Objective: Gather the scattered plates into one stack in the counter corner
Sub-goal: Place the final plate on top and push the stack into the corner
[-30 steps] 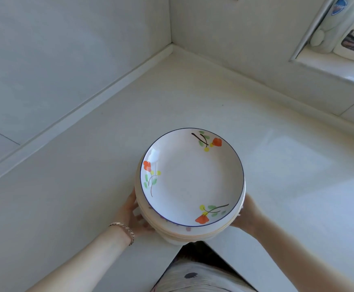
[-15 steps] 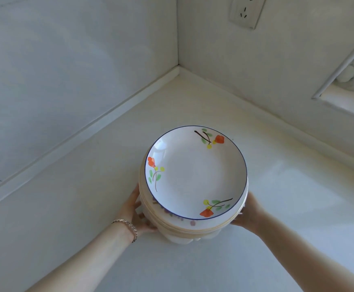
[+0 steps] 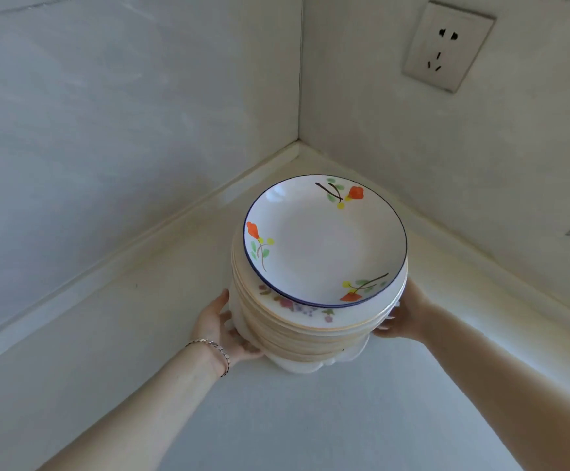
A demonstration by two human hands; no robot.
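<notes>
The left hand [image 3: 220,329] presses its palm and curled fingers against the lower left side of the stack of plates [image 3: 314,321], and the right hand [image 3: 400,316] cups the opposite side, so both are clamped on the pile from either flank, with most of the fingertips hidden under or behind the rims. A thin bracelet [image 3: 214,351] circles the left wrist. The top plate [image 3: 324,241] is white with a dark blue rim line and three orange flower sprigs; beneath it a wider plate with a pale floral border shows, then several cream-edged plates, and a white scalloped dish at the bottom. The stack sits close to the corner of the pale counter [image 3: 277,419], just short of the raised edging where the two walls meet; whether its base touches the counter cannot be told. A wall socket [image 3: 448,45] is mounted on the right wall above
</notes>
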